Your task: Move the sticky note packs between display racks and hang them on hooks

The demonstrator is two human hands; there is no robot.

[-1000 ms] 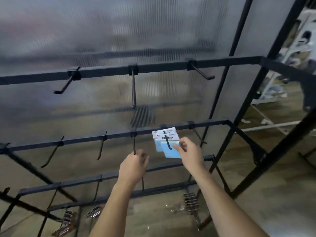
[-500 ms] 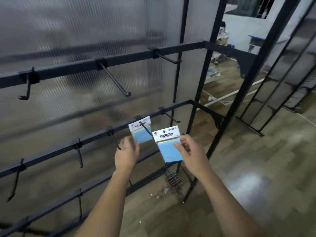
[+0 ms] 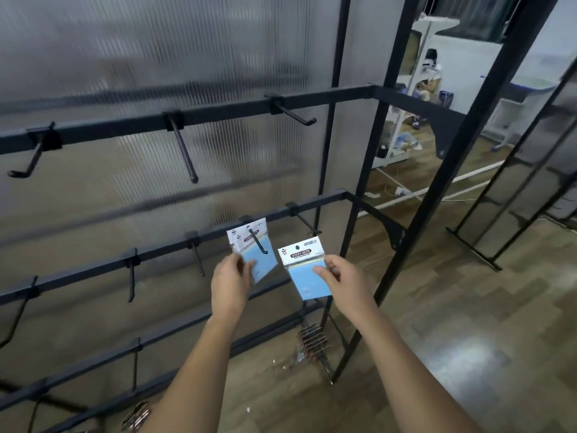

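Two blue sticky note packs with white header cards show in the head view. One pack (image 3: 253, 251) hangs on a black hook (image 3: 256, 242) of the rack's second rail (image 3: 162, 250); my left hand (image 3: 229, 281) pinches its lower left corner. The other pack (image 3: 307, 268) is off the rack, held upright to the right of the first, pinched at its right edge by my right hand (image 3: 345, 281). The punched hole in its header is free.
The black rack has several bare hooks on its top rail (image 3: 218, 112) and lower rails. Clipped items (image 3: 312, 339) hang low on the rack. A frosted panel (image 3: 156, 57) backs it. Another black frame (image 3: 477, 120) stands right, over wooden floor (image 3: 452, 323).
My right hand has pulled one pack off the hook toward me and to the right. My left hand moved from a bare hook to the pack left hanging. My view swung right.
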